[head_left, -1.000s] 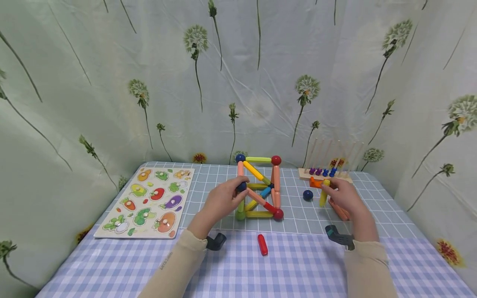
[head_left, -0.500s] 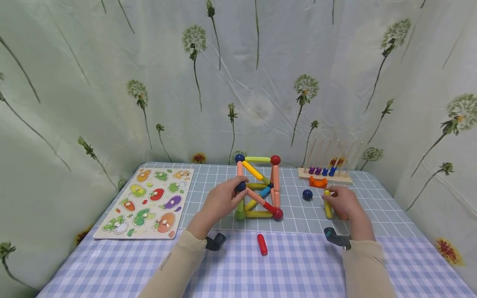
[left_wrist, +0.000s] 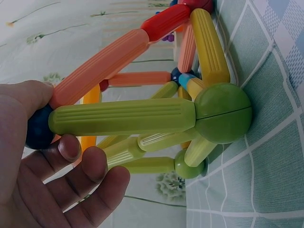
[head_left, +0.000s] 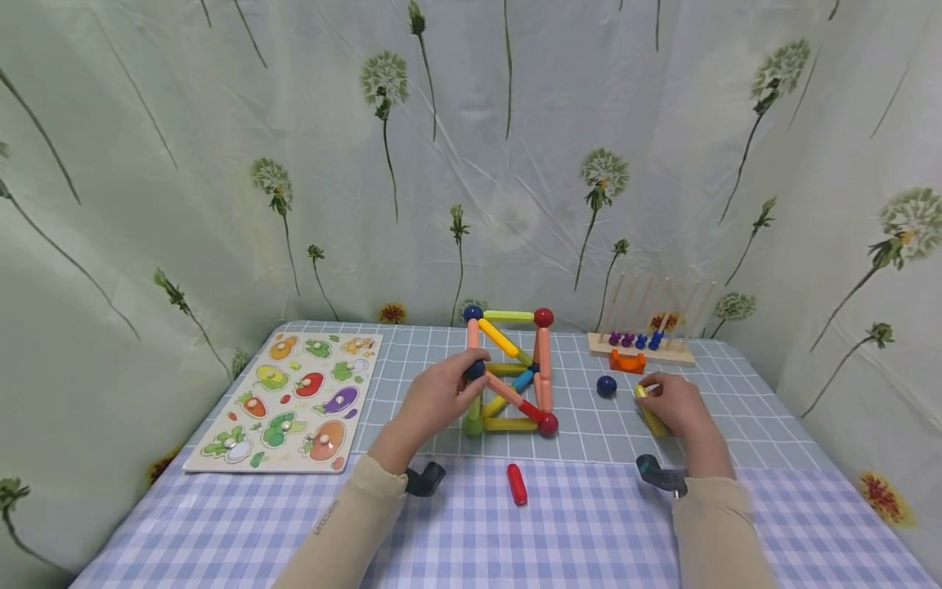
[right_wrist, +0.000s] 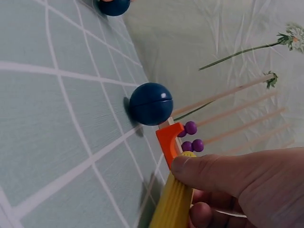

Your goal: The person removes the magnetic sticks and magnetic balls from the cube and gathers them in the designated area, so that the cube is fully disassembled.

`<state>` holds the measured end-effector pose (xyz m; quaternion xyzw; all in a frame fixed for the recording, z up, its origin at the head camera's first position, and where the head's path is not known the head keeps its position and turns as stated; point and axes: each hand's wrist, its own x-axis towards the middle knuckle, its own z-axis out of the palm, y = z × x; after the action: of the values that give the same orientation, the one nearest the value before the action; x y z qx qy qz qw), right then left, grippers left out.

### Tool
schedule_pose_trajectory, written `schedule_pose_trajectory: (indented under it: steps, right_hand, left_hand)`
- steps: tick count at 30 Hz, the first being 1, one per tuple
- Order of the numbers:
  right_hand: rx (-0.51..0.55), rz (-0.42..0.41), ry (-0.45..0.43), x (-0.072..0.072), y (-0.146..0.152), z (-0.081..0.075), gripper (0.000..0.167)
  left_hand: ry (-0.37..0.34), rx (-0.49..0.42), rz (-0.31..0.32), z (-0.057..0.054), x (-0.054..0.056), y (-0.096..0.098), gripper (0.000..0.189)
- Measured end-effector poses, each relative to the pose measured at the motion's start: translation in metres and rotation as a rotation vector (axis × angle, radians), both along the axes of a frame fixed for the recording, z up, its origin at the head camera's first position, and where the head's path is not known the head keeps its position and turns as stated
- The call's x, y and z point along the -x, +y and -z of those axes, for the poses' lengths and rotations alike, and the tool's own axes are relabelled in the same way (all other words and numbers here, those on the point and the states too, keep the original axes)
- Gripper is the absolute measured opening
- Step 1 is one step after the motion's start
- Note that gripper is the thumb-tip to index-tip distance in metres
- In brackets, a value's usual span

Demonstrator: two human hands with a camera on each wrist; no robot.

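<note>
My left hand (head_left: pixel 437 397) pinches a dark blue ball (left_wrist: pixel 40 127) at an upper corner of a frame built from coloured rods and balls. From that ball a light green rod (left_wrist: pixel 123 117) runs to a green ball (left_wrist: pixel 223 113) on the table, and a salmon rod (left_wrist: pixel 99 66) slants off toward a red one. At the right, my right hand (head_left: pixel 679 404) holds a yellow rod (right_wrist: pixel 173 204) by its upper end, between thumb and fingers, just over the table. Close by lie a loose blue ball (head_left: pixel 607 386) and an orange piece (head_left: pixel 627 361).
A wooden peg rack (head_left: pixel 640 348) with purple and blue beads stands at the back right. A vegetable puzzle board (head_left: pixel 294 401) lies at the left. In front of the frame, a red rod (head_left: pixel 518 484) rests on the checked cloth (head_left: pixel 589 532).
My right hand has lowered the yellow rod and drawn it slightly nearer me, its tilt changing. The left hand keeps its hold on the blue ball.
</note>
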<state>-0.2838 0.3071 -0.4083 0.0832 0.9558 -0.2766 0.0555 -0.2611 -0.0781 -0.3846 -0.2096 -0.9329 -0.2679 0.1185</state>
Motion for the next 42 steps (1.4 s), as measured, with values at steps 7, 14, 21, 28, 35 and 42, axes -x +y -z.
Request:
schedule_pose_trajectory:
  steps: [7, 14, 21, 28, 35, 42]
  right_hand:
    - [-0.069, -0.005, 0.037, -0.001, -0.001, 0.004, 0.034]
    - [-0.121, 0.015, 0.047, -0.004, 0.002, 0.005, 0.033]
    - [-0.118, 0.027, 0.071, -0.004, 0.002, 0.006, 0.03]
    - [-0.069, 0.061, 0.206, -0.003, -0.013, -0.005, 0.03]
    - [0.1, 0.06, 0.319, -0.003, -0.039, -0.025, 0.028]
    - [0.237, -0.058, 0.324, -0.005, -0.066, -0.038, 0.026]
  left_hand:
    - [-0.003, -0.005, -0.001, 0.0, 0.0, 0.0, 0.038]
    - [0.006, -0.006, 0.003, 0.0, 0.001, 0.0, 0.038]
    - [-0.003, -0.006, 0.001, -0.001, 0.0, 0.001, 0.037]
    - [-0.007, -0.009, -0.001, -0.001, 0.0, 0.001, 0.037]
    - [-0.013, -0.011, -0.002, -0.001, 0.0, 0.001, 0.038]
    - [-0.015, -0.013, -0.001, -0.001, 0.0, 0.001, 0.038]
